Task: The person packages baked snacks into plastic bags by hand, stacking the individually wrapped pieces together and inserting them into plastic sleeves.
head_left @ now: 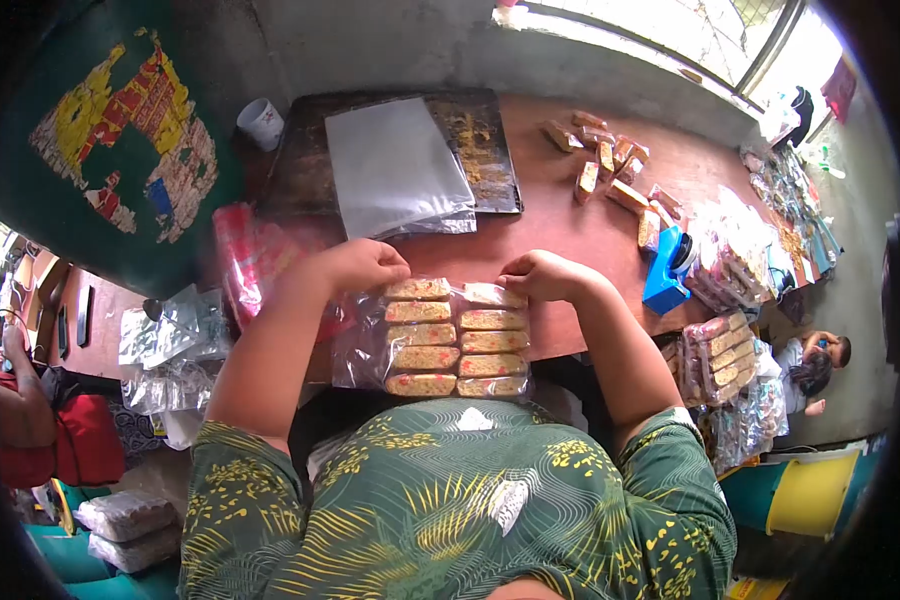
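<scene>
A clear plastic bag (358, 350) lies at the table's front edge, close to my body. Inside it, two columns of wrapped, pale cake-like bars (423, 335) with red bits are lined up side by side. My left hand (363, 265) is closed in a pinch at the bag's upper left corner. At the upper right corner, my right hand (555, 275) pinches the bag too, with its fingers curled. Beyond my hands, a stack of flat clear bags (395, 165) rests on a dark, worn board (490, 150).
Loose wrapped bars (610, 160) lie at the back right. A blue tape dispenser (667, 275) stands beside piled filled bags (730, 250). Red-and-clear plastic (245, 260) lies left, near a white mug (261, 124). Another person's arm (15, 390) shows at far left; someone sits low at right (815, 365).
</scene>
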Available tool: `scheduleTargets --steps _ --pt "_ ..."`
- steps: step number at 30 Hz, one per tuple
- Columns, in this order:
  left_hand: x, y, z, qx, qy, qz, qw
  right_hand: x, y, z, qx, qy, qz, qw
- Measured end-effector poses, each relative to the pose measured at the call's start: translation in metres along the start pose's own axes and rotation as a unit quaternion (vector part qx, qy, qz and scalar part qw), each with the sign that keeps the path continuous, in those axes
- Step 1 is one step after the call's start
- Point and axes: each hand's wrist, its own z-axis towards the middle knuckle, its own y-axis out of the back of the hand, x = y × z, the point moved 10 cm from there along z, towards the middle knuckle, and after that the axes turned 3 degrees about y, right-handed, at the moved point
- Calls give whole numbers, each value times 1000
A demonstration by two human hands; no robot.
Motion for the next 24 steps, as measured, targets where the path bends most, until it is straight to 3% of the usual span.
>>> scheduleTargets --steps 3,6,9,12,18,21,23,24 --pt "-24 -11 -8 15 -59 37 997 16 7 -1 -2 70 -97 993" --pt "-20 -10 1 6 -58 18 998 17 6 1 0 83 -113 990" --pt "-30 -1 4 -66 -104 80 989 10 8 0 -71 49 -55 995" --pt "-30 1 3 -84 -111 40 989 18 15 -8 -163 101 -99 976" --pt "-39 -11 -8 -30 -95 55 993 0 19 -16 -150 48 -68 985" --pt "-46 -2 -13 -101 -136 -4 986 -1 29 -26 -160 62 -62 983" --pt "-52 7 -16 -114 -171 -136 969 -15 46 -27 -200 114 2 973" --pt "-56 12 -20 -119 -187 -202 954 -5 58 -42 -221 85 61 970"
